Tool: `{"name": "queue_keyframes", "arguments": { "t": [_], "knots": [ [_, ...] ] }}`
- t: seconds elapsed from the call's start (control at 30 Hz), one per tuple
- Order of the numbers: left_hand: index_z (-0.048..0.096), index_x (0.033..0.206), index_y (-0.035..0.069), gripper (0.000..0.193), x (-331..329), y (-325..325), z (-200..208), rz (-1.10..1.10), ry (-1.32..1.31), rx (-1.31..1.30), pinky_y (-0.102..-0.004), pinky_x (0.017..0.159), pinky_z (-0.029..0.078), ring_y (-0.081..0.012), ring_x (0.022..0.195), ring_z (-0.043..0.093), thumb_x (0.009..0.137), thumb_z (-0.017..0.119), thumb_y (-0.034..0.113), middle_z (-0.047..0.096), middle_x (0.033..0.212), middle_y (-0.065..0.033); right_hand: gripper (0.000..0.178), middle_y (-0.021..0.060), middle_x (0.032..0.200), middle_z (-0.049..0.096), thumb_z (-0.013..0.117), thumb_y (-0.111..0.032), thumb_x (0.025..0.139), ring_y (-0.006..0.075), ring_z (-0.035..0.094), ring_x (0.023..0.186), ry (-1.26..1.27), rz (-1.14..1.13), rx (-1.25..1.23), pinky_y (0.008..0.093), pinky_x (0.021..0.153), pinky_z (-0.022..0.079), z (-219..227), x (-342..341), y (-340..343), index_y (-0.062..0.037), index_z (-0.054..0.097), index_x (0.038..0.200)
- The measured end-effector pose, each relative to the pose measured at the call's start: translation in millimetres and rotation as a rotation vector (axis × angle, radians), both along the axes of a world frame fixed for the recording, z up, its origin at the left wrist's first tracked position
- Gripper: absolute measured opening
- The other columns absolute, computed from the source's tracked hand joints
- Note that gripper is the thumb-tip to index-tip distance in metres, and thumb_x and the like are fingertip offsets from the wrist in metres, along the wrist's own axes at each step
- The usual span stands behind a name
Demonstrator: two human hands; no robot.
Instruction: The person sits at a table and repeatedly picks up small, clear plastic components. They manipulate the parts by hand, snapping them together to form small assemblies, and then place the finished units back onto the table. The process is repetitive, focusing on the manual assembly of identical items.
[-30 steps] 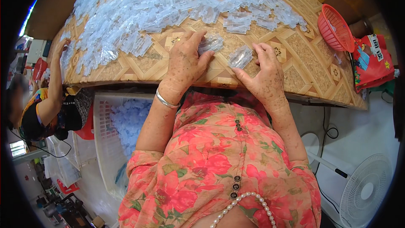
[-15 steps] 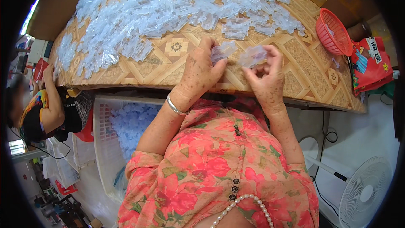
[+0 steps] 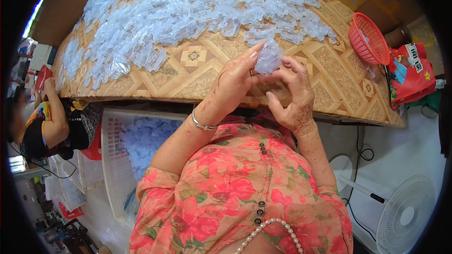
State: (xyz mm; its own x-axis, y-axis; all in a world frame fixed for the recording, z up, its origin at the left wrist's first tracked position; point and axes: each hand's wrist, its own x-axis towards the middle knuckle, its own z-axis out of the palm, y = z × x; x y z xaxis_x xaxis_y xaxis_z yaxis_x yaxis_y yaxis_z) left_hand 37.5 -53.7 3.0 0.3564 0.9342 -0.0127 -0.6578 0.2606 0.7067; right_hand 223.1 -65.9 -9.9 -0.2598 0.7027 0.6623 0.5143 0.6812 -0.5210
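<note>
My left hand [image 3: 235, 80] holds a small bundle of clear, pale-blue plastic pieces [image 3: 269, 58] above the table's near edge, thumb and fingers closed on its left and lower sides. From the right, my right hand [image 3: 294, 95] meets the bundle with its fingertips. The right thumb stands well apart from the fingers, with a gap between them. Beyond both hands, a wide heap of the same thin, flat plastic pieces [image 3: 188, 16] spreads over the patterned table [image 3: 197, 73]. The exact shape of the held pieces is hard to make out.
At the right edge stand a red plastic basket [image 3: 369, 42] and a red bag [image 3: 410, 77]. Below the table is a white crate [image 3: 112, 160] of bluish pieces. A white fan [image 3: 406, 214] stands lower right. Another person [image 3: 44, 122] sits at the far left.
Both hands came together, and the pieces each held separately now form one bundle in the left hand. The right hand's fingers have spread. The whole view shifted slightly.
</note>
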Motion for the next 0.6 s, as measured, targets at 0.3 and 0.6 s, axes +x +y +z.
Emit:
{"name": "queue_keyframes", "arguments": {
  "t": [0.3,0.6],
  "knots": [
    [0.031,0.156,0.001,0.059,15,-8,-3,0.042,0.161,0.206,-0.0327,0.104,0.049,-0.0187,0.126,0.056,0.105,0.056,0.015,0.052,0.146,-0.0140,0.077,0.0122,0.132,0.055,0.090,-0.018,0.076,0.0166,0.066,0.101,0.454,-0.053,-0.293,0.0317,0.081,0.059,-1,-13,3,-0.0031,0.050,0.140],
    [0.032,0.157,0.003,0.058,16,-12,-5,-0.025,0.076,0.086,-0.0291,0.097,0.053,-0.0156,0.118,0.061,0.106,0.055,0.019,0.056,0.143,-0.0115,0.087,0.0140,0.126,0.059,0.091,-0.016,0.072,0.0149,0.067,0.094,0.442,0.045,-0.547,0.0298,0.079,0.059,-4,-2,3,-0.0037,0.046,0.146]
  ]
}}
